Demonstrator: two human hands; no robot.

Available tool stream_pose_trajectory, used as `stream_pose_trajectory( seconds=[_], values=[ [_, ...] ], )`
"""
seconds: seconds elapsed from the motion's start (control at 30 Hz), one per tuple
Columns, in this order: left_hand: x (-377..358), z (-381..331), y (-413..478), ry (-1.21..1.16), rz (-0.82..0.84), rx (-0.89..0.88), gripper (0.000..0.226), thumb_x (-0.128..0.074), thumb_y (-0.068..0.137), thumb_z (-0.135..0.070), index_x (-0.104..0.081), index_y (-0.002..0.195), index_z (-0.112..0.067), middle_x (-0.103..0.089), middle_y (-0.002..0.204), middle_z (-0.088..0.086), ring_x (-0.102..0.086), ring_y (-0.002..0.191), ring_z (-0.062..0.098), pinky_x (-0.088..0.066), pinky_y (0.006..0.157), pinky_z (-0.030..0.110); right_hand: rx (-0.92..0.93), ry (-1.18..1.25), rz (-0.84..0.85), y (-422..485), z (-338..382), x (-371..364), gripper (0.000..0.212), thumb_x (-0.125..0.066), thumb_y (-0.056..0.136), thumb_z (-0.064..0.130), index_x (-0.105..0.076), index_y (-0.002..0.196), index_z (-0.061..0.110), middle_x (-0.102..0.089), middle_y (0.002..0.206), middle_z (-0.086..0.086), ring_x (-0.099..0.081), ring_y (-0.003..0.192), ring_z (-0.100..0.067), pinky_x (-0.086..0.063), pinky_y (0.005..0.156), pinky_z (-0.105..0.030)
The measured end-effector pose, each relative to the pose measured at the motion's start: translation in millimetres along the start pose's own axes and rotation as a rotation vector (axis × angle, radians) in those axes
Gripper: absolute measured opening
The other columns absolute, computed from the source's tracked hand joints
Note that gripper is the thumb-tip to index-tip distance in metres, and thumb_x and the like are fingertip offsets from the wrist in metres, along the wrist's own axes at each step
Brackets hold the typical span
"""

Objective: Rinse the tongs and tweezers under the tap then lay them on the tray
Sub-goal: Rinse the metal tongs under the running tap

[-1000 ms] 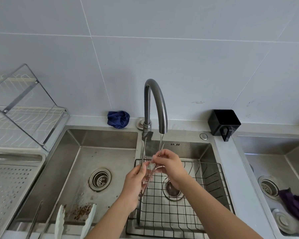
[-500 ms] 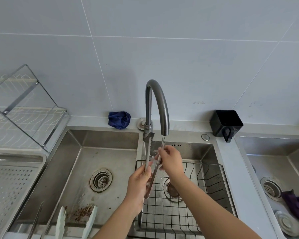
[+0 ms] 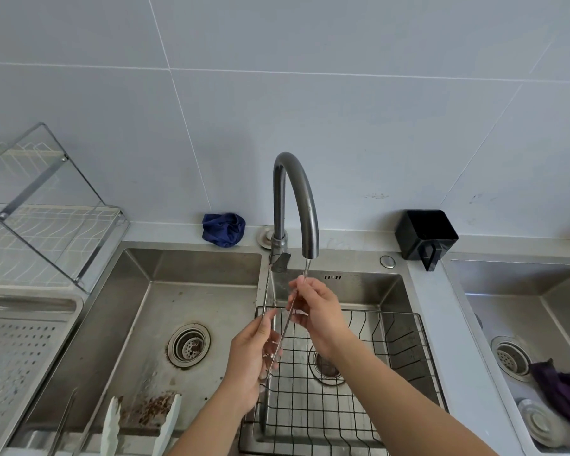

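Long thin steel tweezers (image 3: 285,327) stand nearly upright under the grey tap (image 3: 297,205), where a thin stream of water runs. My left hand (image 3: 250,366) grips their lower end. My right hand (image 3: 316,307) pinches their upper part just below the spout. Pale green-tipped tongs (image 3: 139,426) lie in the left sink basin near its front edge, beside another pair of steel tweezers (image 3: 63,422). A perforated steel tray (image 3: 10,357) sits at the far left.
A black wire basket (image 3: 359,390) fills the middle basin under my hands. A dish rack (image 3: 46,218) stands at the back left. A blue cloth (image 3: 223,229) and a black holder (image 3: 425,235) sit on the ledge. A purple cloth (image 3: 560,390) lies in the right sink.
My right hand slid up the tweezers toward the spout, and the tweezers rose more upright. My left hand dropped slightly lower along them.
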State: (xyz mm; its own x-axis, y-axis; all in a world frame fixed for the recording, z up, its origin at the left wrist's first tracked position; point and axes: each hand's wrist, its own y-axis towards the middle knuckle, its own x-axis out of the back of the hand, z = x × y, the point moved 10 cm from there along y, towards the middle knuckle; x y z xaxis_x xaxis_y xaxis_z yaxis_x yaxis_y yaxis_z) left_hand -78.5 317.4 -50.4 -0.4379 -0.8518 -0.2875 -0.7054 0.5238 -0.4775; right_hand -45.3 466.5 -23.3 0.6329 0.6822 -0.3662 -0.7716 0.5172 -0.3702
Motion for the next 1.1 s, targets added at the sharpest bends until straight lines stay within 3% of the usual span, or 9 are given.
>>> stream_pose_trajectory(
  seconds=[0.17,0.33,0.5,0.6,0.67,0.77,0.83,0.93,1.1],
  values=[
    [-5.2,3.8,-2.4,0.01,0.017,0.017,0.022,-0.06,0.099,-0.032,-0.077,0.111,-0.028,-0.063,0.069,0.005,-0.059,0.055,0.018,-0.043,0.04,0.026,-0.03,0.031,-0.017,0.0,-6.5,-2.3,0.041,-0.05,0.104,0.047,-0.061,0.074,0.021,-0.058,0.069,-0.002,-0.054,0.06,-0.017,-0.043,0.053,-0.027],
    [4.6,10.5,-2.3,0.051,-0.017,0.055,0.024,-0.059,0.099,-0.033,-0.077,0.112,-0.024,-0.061,0.072,0.012,-0.058,0.056,0.021,-0.043,0.046,0.029,-0.023,0.336,0.058,0.0,-6.6,-0.8,0.015,-0.062,0.096,0.016,-0.076,0.1,0.013,-0.067,0.083,-0.006,-0.06,0.07,-0.018,-0.052,0.072,-0.032],
    [2.2,16.7,-3.4,0.071,-0.021,0.087,0.024,-0.058,0.1,-0.033,-0.077,0.11,-0.022,-0.058,0.067,0.007,-0.059,0.053,0.021,-0.042,0.046,0.028,-0.091,0.369,0.005,0.9,-17.1,-6.8,0.049,-0.052,0.099,0.053,-0.067,0.076,0.013,-0.046,0.062,-0.003,-0.047,0.054,-0.017,-0.047,0.057,-0.032],
    [-0.8,15.1,-1.8,0.057,-0.026,0.092,0.025,-0.057,0.102,-0.031,-0.077,0.107,-0.019,-0.06,0.067,0.011,-0.058,0.051,0.021,-0.042,0.044,0.027,-0.098,0.506,0.114,-4.1,-18.5,-16.2,0.024,-0.058,0.101,0.028,-0.073,0.095,0.01,-0.056,0.075,-0.004,-0.056,0.065,-0.017,-0.054,0.066,-0.032],
    [0.8,10.8,-0.5,0.048,-0.03,0.076,0.025,-0.057,0.102,-0.031,-0.079,0.101,-0.02,-0.06,0.066,0.011,-0.058,0.052,0.022,-0.043,0.044,0.027,-0.091,0.459,0.157,-9.1,-19.6,-18.9,0.019,-0.058,0.1,0.017,-0.072,0.105,0.006,-0.06,0.08,-0.009,-0.06,0.069,-0.02,-0.058,0.069,-0.036],
    [0.7,7.8,1.1,0.075,-0.023,0.051,0.025,-0.057,0.101,-0.03,-0.081,0.096,-0.022,-0.058,0.065,0.008,-0.058,0.053,0.022,-0.044,0.045,0.028,-0.1,0.27,0.056,-7.6,-18.2,-11.9,0.049,-0.049,0.103,0.048,-0.07,0.092,0.006,-0.058,0.069,-0.01,-0.057,0.059,-0.022,-0.056,0.06,-0.038],
    [-2.7,7.2,0.5,0.085,-0.017,0.04,0.025,-0.057,0.101,-0.031,-0.08,0.098,-0.023,-0.057,0.061,0.003,-0.058,0.052,0.022,-0.044,0.044,0.028,-0.113,0.27,-0.008,-6.0,-14.2,-7.5,0.053,-0.048,0.102,0.054,-0.067,0.081,0.01,-0.052,0.062,-0.008,-0.051,0.053,-0.022,-0.051,0.055,-0.037],
    [-6.9,4.7,4.8,0.067,-0.028,0.048,0.025,-0.058,0.101,-0.031,-0.08,0.094,-0.021,-0.059,0.064,0.007,-0.058,0.051,0.022,-0.044,0.042,0.028,-0.103,0.376,0.093,-14.5,-15.6,-21.3,0.028,-0.057,0.101,0.033,-0.068,0.093,0.008,-0.053,0.069,-0.007,-0.051,0.06,-0.02,-0.05,0.057,-0.034],
    [-12.1,-3.9,14.0,0.044,-0.034,0.013,0.027,-0.06,0.1,-0.034,-0.078,0.097,-0.014,-0.065,0.075,0.015,-0.056,0.05,0.02,-0.046,0.042,0.029,-0.054,0.11,0.212,-25.4,-14.1,-26.2,0.017,-0.06,0.101,0.018,-0.065,0.097,0.002,-0.065,0.08,-0.015,-0.063,0.074,-0.029,-0.057,0.068,-0.038]
  ],
)
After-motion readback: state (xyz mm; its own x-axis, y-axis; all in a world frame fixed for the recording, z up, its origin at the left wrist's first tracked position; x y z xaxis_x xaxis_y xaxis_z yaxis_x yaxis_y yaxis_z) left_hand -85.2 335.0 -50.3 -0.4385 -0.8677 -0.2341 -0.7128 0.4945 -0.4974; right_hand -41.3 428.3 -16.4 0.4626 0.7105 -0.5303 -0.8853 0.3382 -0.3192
